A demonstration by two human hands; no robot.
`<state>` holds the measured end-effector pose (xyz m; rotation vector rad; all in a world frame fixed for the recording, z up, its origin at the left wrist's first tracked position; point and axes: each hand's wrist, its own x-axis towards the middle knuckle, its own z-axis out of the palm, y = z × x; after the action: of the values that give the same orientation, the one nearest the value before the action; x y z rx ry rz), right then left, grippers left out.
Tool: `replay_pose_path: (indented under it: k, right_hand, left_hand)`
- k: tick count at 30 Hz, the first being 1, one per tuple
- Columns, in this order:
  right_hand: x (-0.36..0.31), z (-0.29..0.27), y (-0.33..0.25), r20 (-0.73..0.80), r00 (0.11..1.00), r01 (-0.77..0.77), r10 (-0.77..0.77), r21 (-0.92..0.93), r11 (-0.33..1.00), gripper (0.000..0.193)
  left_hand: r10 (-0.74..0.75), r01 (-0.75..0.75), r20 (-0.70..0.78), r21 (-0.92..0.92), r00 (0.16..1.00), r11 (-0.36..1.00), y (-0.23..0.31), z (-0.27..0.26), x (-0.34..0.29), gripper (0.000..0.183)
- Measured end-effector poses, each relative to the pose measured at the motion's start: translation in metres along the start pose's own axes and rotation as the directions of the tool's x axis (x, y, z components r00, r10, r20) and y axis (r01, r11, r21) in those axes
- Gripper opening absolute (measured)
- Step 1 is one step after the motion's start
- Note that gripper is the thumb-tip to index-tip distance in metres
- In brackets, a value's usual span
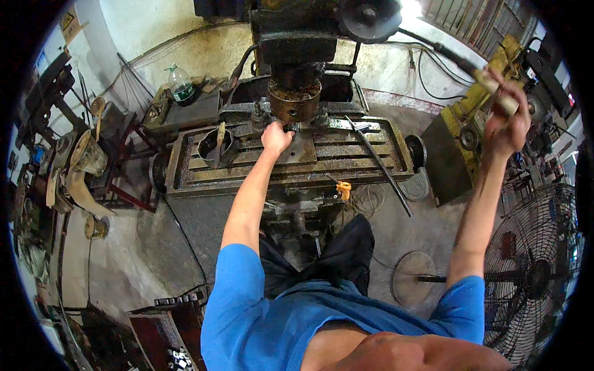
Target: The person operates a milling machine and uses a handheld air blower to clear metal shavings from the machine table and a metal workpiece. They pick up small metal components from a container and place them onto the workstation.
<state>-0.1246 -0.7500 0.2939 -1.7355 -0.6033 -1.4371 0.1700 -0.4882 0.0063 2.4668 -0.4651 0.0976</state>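
Note:
A milling or drilling machine stands in front of me, its round dark chuck [294,99] above a slotted metal table [247,172]. My left hand [276,138] is closed on the table just below the chuck, thumb toward the right. Whatever its fingers hold is hidden. Raised far to the right, my right hand [508,120] is wrapped round the pale handle [506,102] of a long dark lever [442,51], which runs up to the machine's round housing [369,18]. An open round can [213,157] with a brush [220,137] in it sits on the table, left of my left hand.
A long metal bar [380,162] leans over the table's front edge. A yellow tool [343,190] hangs at that edge. A large fan [535,275] stands close by my right arm. On the left are a side bench with a plastic bottle [179,85] and a bucket [90,154].

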Motion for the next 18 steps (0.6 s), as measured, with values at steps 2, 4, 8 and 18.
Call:
replay_pose_path:
  k: [2,4,8,18]
  right_hand:
    - [-0.041,0.009,-0.007,-0.094,0.995,-0.043,0.039,-0.044,0.998,0.05]
    - [-0.05,0.017,-0.009,-0.11,0.993,-0.047,0.037,-0.097,0.994,0.041]
    - [-0.017,0.02,-0.016,-0.063,0.998,-0.011,-0.001,-0.189,0.982,0.034]
    - [-0.049,0.017,-0.013,-0.093,0.995,-0.041,0.03,-0.127,0.991,0.03]
  left_hand:
    - [-0.003,0.003,0.021,-0.003,1.0,1.0,0.006,0.0,0.001,0.032]
    - [-0.001,0.001,0.02,0.005,1.0,1.0,0.006,0.002,-0.001,0.033]
    - [0.009,-0.009,-0.015,0.001,1.0,1.0,0.007,0.011,0.003,0.034]
    - [0.012,-0.012,-0.03,-0.018,0.999,1.0,0.011,0.01,0.0,0.033]
